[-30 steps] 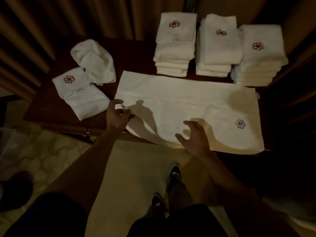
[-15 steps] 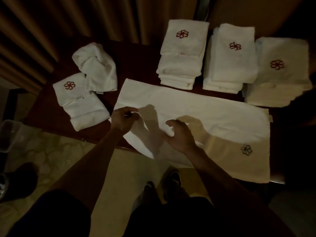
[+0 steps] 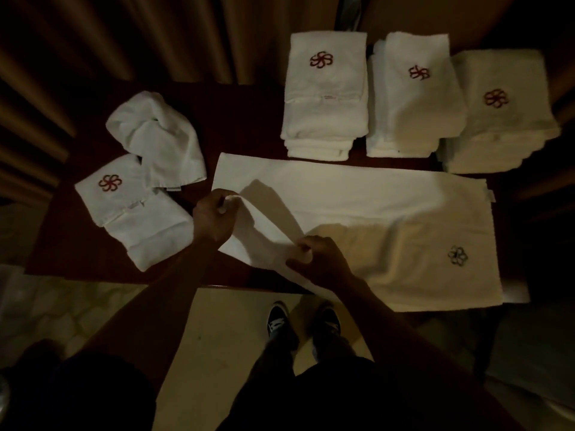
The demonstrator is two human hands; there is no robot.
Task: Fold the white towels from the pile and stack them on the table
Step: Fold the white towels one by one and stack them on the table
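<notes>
Towel (image 3: 373, 206) is lying spread flat on the tabletop (image 3: 236, 119), just in front of the folded stacks (image 3: 325, 98). Left hand (image 3: 213, 217) and right hand (image 3: 320, 261), loose-fingered a second ago, are now pinching its left edge and lifting it, so the next fold is likely beginning.

Seemingly a hotel room: stacks of logo-embroidered towels (image 3: 325, 98), pleated curtains (image 3: 140, 42), wooden table (image 3: 239, 119).
</notes>
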